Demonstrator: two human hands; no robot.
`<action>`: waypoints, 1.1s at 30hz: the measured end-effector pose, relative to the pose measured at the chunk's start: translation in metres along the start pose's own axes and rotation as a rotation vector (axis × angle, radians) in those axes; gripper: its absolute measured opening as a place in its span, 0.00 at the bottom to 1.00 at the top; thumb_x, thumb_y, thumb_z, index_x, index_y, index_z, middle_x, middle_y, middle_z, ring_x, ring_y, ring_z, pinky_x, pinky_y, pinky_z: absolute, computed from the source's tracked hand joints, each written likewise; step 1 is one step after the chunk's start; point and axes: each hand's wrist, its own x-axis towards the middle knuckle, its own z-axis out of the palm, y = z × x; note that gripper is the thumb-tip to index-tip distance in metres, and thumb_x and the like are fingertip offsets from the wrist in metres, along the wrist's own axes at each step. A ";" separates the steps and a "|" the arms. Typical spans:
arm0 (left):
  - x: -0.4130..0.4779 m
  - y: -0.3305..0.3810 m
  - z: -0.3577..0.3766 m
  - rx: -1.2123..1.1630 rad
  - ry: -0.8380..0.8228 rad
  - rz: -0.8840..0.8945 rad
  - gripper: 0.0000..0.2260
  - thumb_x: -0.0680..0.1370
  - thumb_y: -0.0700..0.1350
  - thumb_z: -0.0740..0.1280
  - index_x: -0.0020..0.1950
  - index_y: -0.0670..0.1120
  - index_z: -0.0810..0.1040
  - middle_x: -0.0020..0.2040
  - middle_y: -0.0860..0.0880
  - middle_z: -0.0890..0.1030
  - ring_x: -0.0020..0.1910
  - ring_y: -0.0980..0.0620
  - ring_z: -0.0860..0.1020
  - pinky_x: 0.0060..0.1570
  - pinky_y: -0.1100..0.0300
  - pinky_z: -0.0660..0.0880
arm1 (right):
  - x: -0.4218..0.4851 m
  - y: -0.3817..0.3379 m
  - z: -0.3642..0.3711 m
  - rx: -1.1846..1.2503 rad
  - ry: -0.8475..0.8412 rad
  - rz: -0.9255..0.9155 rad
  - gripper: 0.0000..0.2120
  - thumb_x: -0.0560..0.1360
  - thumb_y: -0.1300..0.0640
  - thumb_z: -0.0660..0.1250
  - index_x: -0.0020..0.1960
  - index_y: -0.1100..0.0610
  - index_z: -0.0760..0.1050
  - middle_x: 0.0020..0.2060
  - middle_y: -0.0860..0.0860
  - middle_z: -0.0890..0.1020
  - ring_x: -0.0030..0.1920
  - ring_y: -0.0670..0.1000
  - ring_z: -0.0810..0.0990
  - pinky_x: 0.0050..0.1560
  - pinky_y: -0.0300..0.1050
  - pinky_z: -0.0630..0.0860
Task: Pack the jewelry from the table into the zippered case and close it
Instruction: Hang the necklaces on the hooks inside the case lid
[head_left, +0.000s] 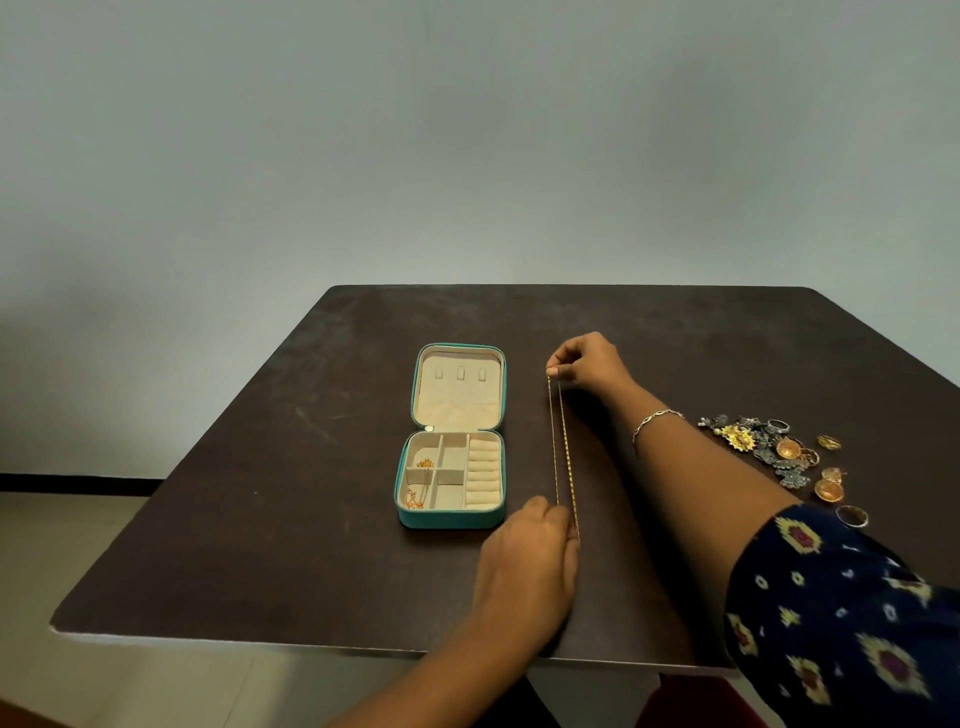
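A teal zippered case (451, 518) lies open on the dark table (260, 493), its cream lid flat behind the tray. Thin gold chains (422, 480) rest in the tray's left compartments. A long gold chain (563, 447) is stretched doubled just right of the case. My right hand (589, 364) pinches its far end. My left hand (530, 556) holds its near end by the case's front right corner. A pile of earrings and rings (779, 452) lies at the table's right, beyond my right forearm.
A loose ring (852, 516) sits near my patterned sleeve (841, 608). A bracelet (652, 420) is on my right wrist. The table's near edge runs just below my left wrist. A grey wall stands behind the table.
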 end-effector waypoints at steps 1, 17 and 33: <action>0.001 -0.002 0.003 0.040 0.028 0.028 0.04 0.65 0.50 0.66 0.33 0.52 0.72 0.32 0.56 0.73 0.27 0.59 0.74 0.22 0.68 0.66 | 0.001 0.002 0.001 0.009 0.012 0.009 0.02 0.70 0.66 0.70 0.43 0.64 0.80 0.39 0.56 0.81 0.43 0.49 0.78 0.45 0.40 0.76; 0.000 -0.008 0.017 0.078 0.111 0.111 0.03 0.70 0.49 0.57 0.40 0.51 0.68 0.35 0.54 0.73 0.28 0.57 0.74 0.22 0.65 0.67 | 0.008 0.017 0.014 -0.105 0.029 0.036 0.03 0.72 0.60 0.69 0.44 0.56 0.80 0.45 0.53 0.83 0.50 0.51 0.79 0.55 0.50 0.75; 0.025 -0.056 -0.060 -0.400 0.622 -0.220 0.08 0.75 0.44 0.60 0.53 0.50 0.72 0.42 0.53 0.75 0.42 0.53 0.74 0.42 0.59 0.71 | -0.091 -0.076 0.030 0.074 -0.067 -0.392 0.03 0.70 0.64 0.70 0.42 0.58 0.80 0.37 0.48 0.80 0.39 0.44 0.77 0.42 0.34 0.72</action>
